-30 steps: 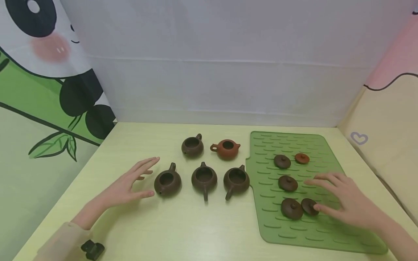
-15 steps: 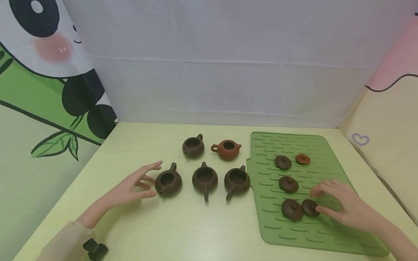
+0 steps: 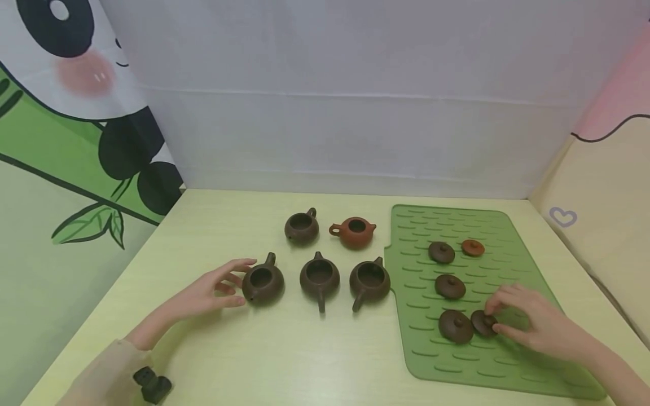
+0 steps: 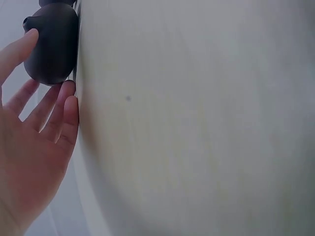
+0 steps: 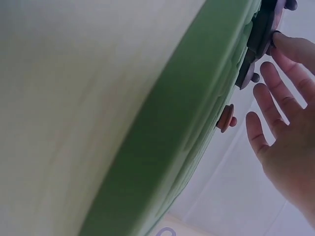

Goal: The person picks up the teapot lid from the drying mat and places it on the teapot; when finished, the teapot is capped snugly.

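My left hand is beside a dark brown lidless teapot, at its left. In the left wrist view the thumb lies by the spout of this teapot, and the other fingers reach its side, loosely bent. Over the green mat, my right hand has its thumb and index finger at opposite sides of a small dark teapot lid, pinching it. That lid lies against a larger dark lid. The right wrist view shows the thumb at a lid's edge, the remaining fingers spread loosely.
Two dark teapots, one in the middle and one at right, share the front row. Behind stand another dark teapot and a reddish one. The green mat also bears dark lids and a reddish lid.
My left hand has moved right, up to the teapot, and its fingers have drawn in. The right thumb and index finger have closed in on the small dark lid. The teapots stay put.
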`<action>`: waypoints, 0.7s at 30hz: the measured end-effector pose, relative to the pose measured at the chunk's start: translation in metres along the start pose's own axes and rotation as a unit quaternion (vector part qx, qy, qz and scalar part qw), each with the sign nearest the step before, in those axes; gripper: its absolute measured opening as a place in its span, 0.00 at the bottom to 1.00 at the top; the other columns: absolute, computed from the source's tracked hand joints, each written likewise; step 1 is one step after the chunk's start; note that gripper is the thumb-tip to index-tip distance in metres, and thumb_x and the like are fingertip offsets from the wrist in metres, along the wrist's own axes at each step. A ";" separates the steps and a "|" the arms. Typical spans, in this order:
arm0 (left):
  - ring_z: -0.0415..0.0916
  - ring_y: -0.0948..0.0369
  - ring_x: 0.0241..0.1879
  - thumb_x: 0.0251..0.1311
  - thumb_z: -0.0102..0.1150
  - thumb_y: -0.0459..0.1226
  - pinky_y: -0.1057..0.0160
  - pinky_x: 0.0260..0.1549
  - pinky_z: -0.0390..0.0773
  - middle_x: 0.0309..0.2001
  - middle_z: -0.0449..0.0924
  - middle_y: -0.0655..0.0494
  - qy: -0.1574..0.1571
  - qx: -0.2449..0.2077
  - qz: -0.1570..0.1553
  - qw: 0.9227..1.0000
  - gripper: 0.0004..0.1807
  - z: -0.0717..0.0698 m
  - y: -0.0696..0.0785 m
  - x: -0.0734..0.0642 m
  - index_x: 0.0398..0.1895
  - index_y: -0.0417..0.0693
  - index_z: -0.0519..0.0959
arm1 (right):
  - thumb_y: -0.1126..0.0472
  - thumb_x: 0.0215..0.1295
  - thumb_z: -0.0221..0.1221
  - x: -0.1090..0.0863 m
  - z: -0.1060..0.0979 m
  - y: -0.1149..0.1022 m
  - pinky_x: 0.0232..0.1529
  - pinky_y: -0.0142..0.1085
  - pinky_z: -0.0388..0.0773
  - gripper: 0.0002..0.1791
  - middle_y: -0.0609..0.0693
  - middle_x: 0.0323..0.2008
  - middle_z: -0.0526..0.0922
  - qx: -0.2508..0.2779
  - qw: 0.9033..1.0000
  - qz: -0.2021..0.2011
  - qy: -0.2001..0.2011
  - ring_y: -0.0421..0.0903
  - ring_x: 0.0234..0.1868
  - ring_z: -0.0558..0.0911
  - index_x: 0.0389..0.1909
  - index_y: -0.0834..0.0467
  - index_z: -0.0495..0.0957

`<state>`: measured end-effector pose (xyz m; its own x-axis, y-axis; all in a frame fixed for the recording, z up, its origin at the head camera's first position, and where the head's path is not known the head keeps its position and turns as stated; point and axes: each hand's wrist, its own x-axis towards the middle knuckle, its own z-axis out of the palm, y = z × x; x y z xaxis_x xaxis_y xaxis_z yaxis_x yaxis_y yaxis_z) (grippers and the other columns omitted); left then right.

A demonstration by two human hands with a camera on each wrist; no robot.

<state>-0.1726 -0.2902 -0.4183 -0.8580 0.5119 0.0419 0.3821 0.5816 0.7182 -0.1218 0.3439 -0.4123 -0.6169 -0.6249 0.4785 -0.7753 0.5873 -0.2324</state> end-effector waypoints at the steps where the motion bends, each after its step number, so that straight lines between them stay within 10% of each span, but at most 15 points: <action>1: 0.77 0.65 0.53 0.59 0.68 0.44 0.66 0.48 0.81 0.66 0.72 0.49 0.000 0.000 -0.001 1.000 0.40 0.000 -0.001 0.000 0.74 0.57 0.61 | 0.68 0.32 0.76 0.000 0.000 0.000 0.49 0.19 0.65 0.29 0.30 0.37 0.79 0.000 1.000 0.002 -0.002 0.29 0.39 0.75 0.38 0.43 0.78; 21: 0.76 0.69 0.49 0.60 0.66 0.37 0.68 0.42 0.79 0.62 0.73 0.43 -0.011 -0.060 0.005 0.998 0.34 0.003 -0.008 0.005 0.69 0.51 0.64 | 0.71 0.33 0.75 0.003 0.000 -0.002 0.47 0.18 0.65 0.30 0.28 0.35 0.77 0.016 1.000 0.011 -0.018 0.28 0.36 0.75 0.37 0.41 0.77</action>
<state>-0.1789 -0.2902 -0.4260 -0.8460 0.5320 0.0354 0.3461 0.4975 0.7955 -0.1226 0.3405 -0.4107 -0.6383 -0.6304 0.4418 -0.7647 0.5850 -0.2702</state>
